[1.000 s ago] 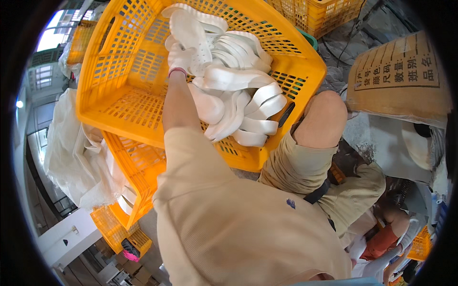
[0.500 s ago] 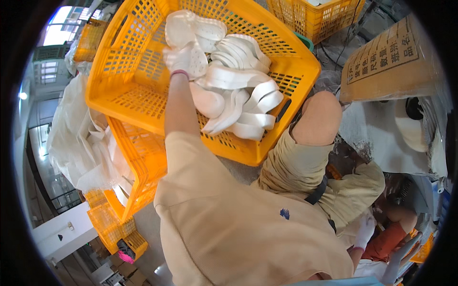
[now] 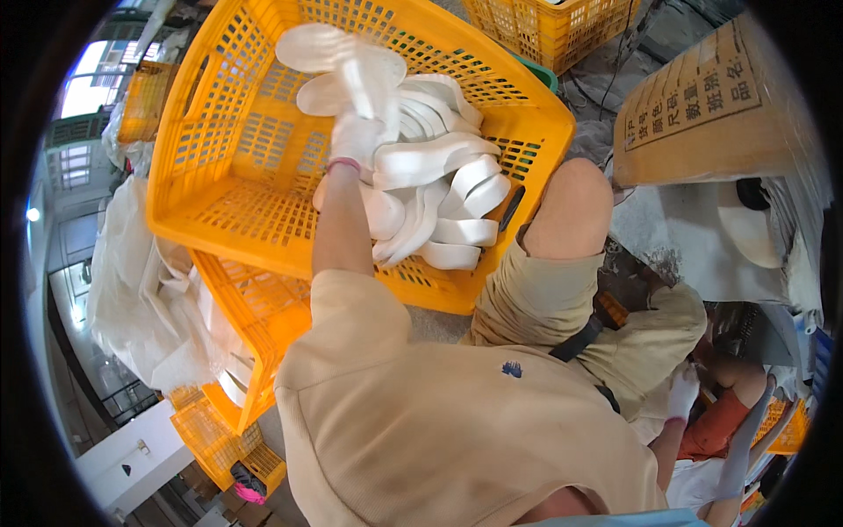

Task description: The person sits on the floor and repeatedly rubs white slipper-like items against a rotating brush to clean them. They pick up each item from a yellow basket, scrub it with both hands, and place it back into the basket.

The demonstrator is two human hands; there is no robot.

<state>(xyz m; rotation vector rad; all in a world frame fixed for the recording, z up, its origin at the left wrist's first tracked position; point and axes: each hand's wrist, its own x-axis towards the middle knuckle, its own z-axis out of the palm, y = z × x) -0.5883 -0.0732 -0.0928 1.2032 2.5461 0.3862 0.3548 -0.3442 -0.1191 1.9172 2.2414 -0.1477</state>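
Note:
My left hand [image 3: 356, 133], in a white glove with a pinkish cuff, reaches into a large orange plastic basket [image 3: 202, 189]. Its fingers close on a white shoe sole [image 3: 373, 81], blurred by motion at the heap's upper left. More white shoe soles [image 3: 435, 162] lie piled beside and below the hand, some on edge, some curved over each other. At the lower right, my right hand [image 3: 681, 393], also in a white glove, is beyond my bent leg; its fingers are too small and partly hidden to read.
Another orange basket [image 3: 263, 294] stands under the big one, beside a white plastic sheet [image 3: 132, 290]. A further orange basket [image 3: 562, 35] is at the top. To the right is a cardboard box [image 3: 702, 105]. Another person's red garment [image 3: 716, 426] shows at the lower right.
My left hand has moved slightly right and down in the basket. The soles at the heap's upper left have shifted and spread. My right hand stays at the lower right.

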